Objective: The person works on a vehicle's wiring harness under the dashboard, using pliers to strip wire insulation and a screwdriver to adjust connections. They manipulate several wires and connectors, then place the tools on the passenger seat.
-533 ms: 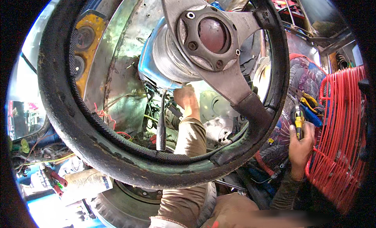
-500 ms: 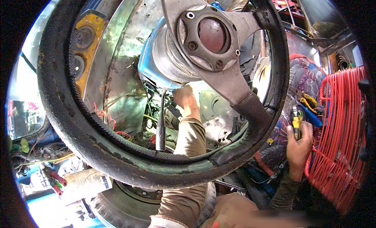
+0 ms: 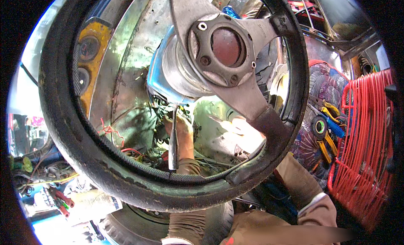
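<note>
Below the blue steering column cover (image 3: 152, 78), my left hand (image 3: 183, 130) reaches in among a bundle of wires (image 3: 160, 102), behind the black column stalk (image 3: 173, 139). Its fingers are curled at the wires; what they grip is hidden. My right hand (image 3: 244, 134), washed out by glare, is to the right of it, seen through the steering wheel (image 3: 185, 198). The fingers look closed round a tool whose thin tip (image 3: 214, 118) points left toward the wires; glare hides its handle.
On the patterned seat at right lie a black tape roll (image 3: 320, 126), pliers with yellow-and-black handles (image 3: 328, 144) and another yellow-handled tool (image 3: 331, 112). A red corded chair (image 3: 366, 131) stands beside them. A yellow panel with round speakers (image 3: 89, 47) is at left; a tire (image 3: 139, 228) lies below.
My right hand has moved left from the seat to below the column, carrying off a yellow-and-black-handled tool. The tape roll and pliers are uncovered. My left hand has shifted left and down.
</note>
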Demonstrator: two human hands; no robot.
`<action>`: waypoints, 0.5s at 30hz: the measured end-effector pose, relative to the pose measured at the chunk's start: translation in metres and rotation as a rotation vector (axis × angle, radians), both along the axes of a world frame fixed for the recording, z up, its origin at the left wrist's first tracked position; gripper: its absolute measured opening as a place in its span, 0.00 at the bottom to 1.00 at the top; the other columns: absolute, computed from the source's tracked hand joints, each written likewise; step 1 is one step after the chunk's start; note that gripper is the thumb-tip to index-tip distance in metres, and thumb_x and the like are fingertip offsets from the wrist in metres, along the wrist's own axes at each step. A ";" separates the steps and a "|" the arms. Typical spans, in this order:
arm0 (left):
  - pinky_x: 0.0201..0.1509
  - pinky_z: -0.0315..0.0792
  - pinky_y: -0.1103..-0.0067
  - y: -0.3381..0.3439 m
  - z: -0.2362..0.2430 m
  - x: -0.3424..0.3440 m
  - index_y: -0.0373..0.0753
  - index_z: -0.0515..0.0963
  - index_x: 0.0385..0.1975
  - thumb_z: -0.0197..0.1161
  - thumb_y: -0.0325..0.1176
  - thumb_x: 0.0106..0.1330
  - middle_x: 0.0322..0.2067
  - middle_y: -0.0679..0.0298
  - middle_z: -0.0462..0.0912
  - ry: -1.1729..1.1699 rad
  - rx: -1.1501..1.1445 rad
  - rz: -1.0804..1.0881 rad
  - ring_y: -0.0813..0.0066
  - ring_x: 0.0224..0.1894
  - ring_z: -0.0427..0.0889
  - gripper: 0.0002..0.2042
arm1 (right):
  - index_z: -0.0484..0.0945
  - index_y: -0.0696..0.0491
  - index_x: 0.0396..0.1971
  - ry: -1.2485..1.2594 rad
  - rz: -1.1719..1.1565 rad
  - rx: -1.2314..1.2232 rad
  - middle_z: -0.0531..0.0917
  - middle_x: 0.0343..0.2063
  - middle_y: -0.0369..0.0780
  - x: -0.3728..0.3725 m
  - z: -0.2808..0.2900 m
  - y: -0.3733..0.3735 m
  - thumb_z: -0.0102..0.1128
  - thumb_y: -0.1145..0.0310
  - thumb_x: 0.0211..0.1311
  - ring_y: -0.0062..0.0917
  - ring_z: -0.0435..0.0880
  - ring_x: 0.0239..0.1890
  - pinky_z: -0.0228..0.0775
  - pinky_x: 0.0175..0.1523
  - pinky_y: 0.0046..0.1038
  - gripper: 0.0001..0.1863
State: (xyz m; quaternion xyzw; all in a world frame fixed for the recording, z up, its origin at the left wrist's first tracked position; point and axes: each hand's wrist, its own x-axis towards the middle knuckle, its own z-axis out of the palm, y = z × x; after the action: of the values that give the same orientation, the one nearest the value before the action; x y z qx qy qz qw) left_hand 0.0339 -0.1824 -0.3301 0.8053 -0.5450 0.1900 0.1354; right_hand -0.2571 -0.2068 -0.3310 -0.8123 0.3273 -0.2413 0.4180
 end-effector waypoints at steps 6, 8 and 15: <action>0.35 0.76 0.69 0.001 -0.006 0.005 0.31 0.76 0.53 0.51 0.37 0.77 0.41 0.49 0.80 -0.419 -0.111 -0.150 0.63 0.32 0.82 0.16 | 0.80 0.55 0.49 -0.013 -0.008 0.219 0.83 0.46 0.50 0.110 -0.031 -0.059 0.67 0.57 0.64 0.44 0.82 0.51 0.73 0.55 0.40 0.20; 0.42 0.78 0.69 0.003 -0.002 0.004 0.31 0.77 0.53 0.59 0.37 0.71 0.44 0.47 0.82 0.890 -0.115 0.212 0.59 0.38 0.84 0.17 | 0.80 0.55 0.48 0.012 0.025 0.240 0.83 0.46 0.50 0.117 -0.032 -0.078 0.67 0.58 0.64 0.44 0.82 0.50 0.73 0.54 0.41 0.20; 0.52 0.70 0.54 0.006 0.022 -0.021 0.32 0.78 0.47 0.59 0.36 0.67 0.49 0.47 0.81 0.802 -0.042 0.050 0.50 0.51 0.79 0.15 | 0.80 0.54 0.48 0.115 0.114 0.238 0.84 0.43 0.50 0.109 -0.024 -0.104 0.66 0.59 0.64 0.45 0.83 0.47 0.74 0.52 0.42 0.18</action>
State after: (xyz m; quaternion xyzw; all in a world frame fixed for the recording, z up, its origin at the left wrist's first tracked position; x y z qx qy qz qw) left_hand 0.0131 -0.1764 -0.3086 0.8257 -0.4250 -0.1252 0.3491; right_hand -0.1485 -0.3108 -0.3554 -0.7868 0.3305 -0.1298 0.5049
